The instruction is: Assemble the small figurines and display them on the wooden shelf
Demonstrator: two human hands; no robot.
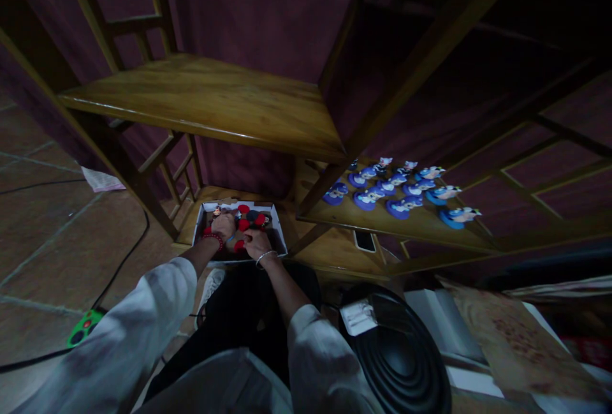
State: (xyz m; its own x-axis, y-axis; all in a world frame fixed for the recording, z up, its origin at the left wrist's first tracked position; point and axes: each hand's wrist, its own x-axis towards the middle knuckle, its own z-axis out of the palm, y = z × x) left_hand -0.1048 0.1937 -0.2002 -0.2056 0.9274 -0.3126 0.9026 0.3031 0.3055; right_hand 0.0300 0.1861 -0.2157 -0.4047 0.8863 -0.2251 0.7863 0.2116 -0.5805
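Observation:
A shallow white-rimmed box [279,229] stands on the low shelf in front of me, holding several small figurines with round red bases [244,224]. My left hand [223,225], with a red bead bracelet at the wrist, reaches into the left half of the box. Its fingers curl down among the figurines, and what they grip is hidden. Over the near right part of the box is my right hand [258,244], a pale bracelet on its wrist. The right fingers are closed beside a red piece [239,246]; their contents are too small to make out.
Figurines on blue and purple bases [368,199] stand in rows on the right shelf. A phone [365,240] lies on the lower board. Above the box juts a wooden shelf [210,98]. A round black ridged stool [401,356] is at my right; a green power strip [85,327] lies left.

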